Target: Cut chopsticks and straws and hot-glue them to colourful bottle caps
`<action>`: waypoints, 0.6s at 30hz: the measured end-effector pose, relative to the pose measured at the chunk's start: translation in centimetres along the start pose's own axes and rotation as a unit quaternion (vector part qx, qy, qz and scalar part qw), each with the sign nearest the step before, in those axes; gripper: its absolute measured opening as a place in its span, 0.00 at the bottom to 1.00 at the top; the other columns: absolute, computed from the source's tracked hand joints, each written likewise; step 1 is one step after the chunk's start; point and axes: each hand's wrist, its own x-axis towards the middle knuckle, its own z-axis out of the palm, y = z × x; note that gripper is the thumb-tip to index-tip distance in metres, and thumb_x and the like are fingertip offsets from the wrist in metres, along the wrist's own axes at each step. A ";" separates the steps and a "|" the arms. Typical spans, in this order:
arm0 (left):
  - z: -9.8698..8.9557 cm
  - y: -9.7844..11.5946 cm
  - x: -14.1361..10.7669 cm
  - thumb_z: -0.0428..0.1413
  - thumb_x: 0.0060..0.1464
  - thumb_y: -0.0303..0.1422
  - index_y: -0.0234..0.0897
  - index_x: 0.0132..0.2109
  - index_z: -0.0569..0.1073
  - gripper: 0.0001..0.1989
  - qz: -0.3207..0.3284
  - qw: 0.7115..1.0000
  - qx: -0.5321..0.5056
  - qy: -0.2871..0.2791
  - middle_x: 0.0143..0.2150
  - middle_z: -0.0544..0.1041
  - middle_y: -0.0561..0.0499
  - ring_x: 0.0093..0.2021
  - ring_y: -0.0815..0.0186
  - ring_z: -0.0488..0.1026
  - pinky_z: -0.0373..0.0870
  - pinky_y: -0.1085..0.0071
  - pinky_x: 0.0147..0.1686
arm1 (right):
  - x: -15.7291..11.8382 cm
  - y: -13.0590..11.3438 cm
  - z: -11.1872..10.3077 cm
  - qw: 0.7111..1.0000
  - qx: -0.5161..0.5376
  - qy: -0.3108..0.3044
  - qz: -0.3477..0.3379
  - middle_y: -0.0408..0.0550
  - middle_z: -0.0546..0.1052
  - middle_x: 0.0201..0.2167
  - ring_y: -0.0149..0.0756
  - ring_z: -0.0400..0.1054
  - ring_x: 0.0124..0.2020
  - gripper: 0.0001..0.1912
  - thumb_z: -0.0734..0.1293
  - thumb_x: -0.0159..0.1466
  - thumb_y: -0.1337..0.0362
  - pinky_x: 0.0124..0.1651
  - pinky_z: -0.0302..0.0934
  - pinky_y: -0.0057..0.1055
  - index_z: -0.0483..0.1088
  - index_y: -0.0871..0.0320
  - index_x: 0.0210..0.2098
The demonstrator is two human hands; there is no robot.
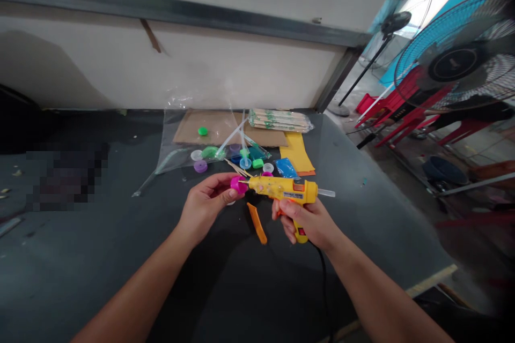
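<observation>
Between the fingers of my left hand (pixel 207 201) is a magenta bottle cap (pixel 238 185). My right hand (pixel 303 220) is wrapped round the handle of a yellow hot glue gun (pixel 273 186), whose metal nozzle meets the cap; whether it touches or is just inside I cannot tell. A clear glue stick (pixel 326 192) sticks out of the gun's back, and a black cord (pixel 323 278) hangs from the handle. Just below the gun lies an orange strip (pixel 257 224). Behind my hands are several loose caps, among them a purple cap (pixel 200 166) and a green cap (pixel 257 163).
A clear plastic bag (pixel 169 139) lies over cardboard (pixel 193 123). Packed wooden sticks (pixel 279 119), yellow sheets (pixel 298 153) and a blue packet (pixel 286 168) sit at the back of the dark table (pixel 382 214). Beyond its right edge stand a fan (pixel 456 61) and red chairs (pixel 402 112).
</observation>
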 end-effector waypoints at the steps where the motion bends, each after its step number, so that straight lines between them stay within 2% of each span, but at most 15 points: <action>1: 0.0 0.0 0.0 0.65 0.45 0.33 0.38 0.44 0.78 0.16 -0.001 1.000 0.000 -0.002 0.40 0.81 0.47 0.38 0.64 0.77 0.75 0.69 0.40 | 0.0 0.0 0.0 1.000 0.002 0.000 0.000 0.35 0.61 0.12 0.23 0.57 0.11 0.17 0.64 0.62 0.52 0.15 0.56 0.23 0.67 0.59 0.27; 12: 0.2 0.2 -0.2 0.65 0.46 0.34 0.38 0.44 0.78 0.16 -0.003 1.000 -0.014 -0.010 0.42 0.81 0.47 0.41 0.63 0.78 0.76 0.67 0.43 | 0.0 0.0 0.0 1.000 -0.004 0.004 0.004 0.35 0.61 0.12 0.23 0.57 0.11 0.17 0.64 0.62 0.51 0.15 0.56 0.23 0.68 0.60 0.27; 18: 0.2 0.1 -0.1 0.64 0.47 0.33 0.38 0.45 0.78 0.15 -0.005 1.000 -0.018 -0.019 0.41 0.81 0.47 0.40 0.64 0.78 0.76 0.69 0.43 | 0.0 0.0 0.1 1.000 0.005 0.006 -0.002 0.35 0.61 0.12 0.23 0.57 0.11 0.18 0.65 0.61 0.51 0.15 0.56 0.23 0.68 0.60 0.27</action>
